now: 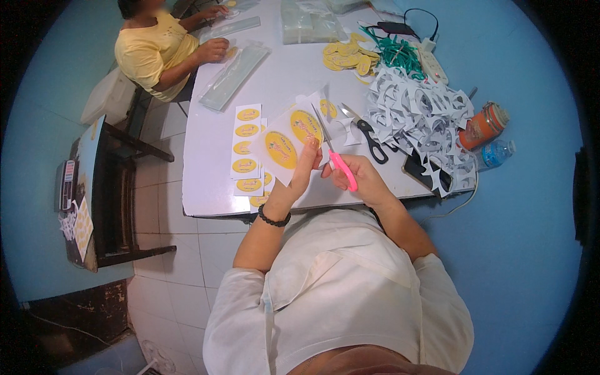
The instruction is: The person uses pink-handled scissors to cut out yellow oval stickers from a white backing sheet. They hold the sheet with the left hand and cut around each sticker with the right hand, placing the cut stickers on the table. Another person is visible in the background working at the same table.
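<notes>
My left hand [304,164] pinches a white paper sheet [263,149] printed with yellow oval labels. In my right hand [358,176] are pink-handled scissors [346,171], their blades at the right edge of the oval nearest them. Left of the held sheet, label strips [246,141] lie overlapped on the white table [206,173]. Black-handled scissors [370,138] rest just beyond my right hand, beside paper scraps. Cut yellow oval labels [349,55] are heaped farther back, next to green twist ties or ribbons [401,56].
A large heap of paper offcuts [417,103] covers the table's right side, partly over a dark phone [415,171]. Near it are an orange jar [483,126], a water bottle [497,153] and a power strip [432,65]. Plastic bags [234,77] lie near a seated co-worker [159,51].
</notes>
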`<state>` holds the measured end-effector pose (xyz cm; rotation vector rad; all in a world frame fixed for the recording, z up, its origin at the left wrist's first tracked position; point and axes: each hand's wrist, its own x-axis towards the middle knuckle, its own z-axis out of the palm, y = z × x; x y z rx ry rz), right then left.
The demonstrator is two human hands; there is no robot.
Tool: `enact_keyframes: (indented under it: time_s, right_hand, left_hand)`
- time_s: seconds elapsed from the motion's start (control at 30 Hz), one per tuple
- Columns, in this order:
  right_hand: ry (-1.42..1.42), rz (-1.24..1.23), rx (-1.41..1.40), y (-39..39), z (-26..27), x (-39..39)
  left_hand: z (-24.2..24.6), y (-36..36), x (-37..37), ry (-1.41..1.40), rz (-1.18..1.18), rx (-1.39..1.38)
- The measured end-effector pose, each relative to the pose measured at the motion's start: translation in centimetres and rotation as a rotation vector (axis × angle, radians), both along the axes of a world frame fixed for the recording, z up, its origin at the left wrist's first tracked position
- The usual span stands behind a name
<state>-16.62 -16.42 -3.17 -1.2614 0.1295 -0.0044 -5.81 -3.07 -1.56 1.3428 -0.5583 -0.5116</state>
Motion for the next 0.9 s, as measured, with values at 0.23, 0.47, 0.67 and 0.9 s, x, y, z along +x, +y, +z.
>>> enact_keyframes:
  time_s: [0.23, 0.47, 0.67, 0.9]
  right_hand:
    - [0.036, -0.036, -0.105, -0.4, 0.8, -0.1]
    - [-0.010, 0.026, -0.070, -0.9, 1.3, 0.2]
    - [0.024, 0.038, -0.091, -1.2, 2.3, 0.3]
    - [-0.021, 0.052, -0.188, -2.2, 3.0, 0.3]
  left_hand:
    - [0.5, 1.0, 1.1, 0.023, -0.098, -0.027]
    - [1.2, 2.0, 1.5, 0.030, -0.174, -0.011]
    - [1.7, 2.4, 2.0, 0.037, -0.244, -0.013]
    - [2.1, 3.4, 1.7, 0.095, -0.168, 0.059]
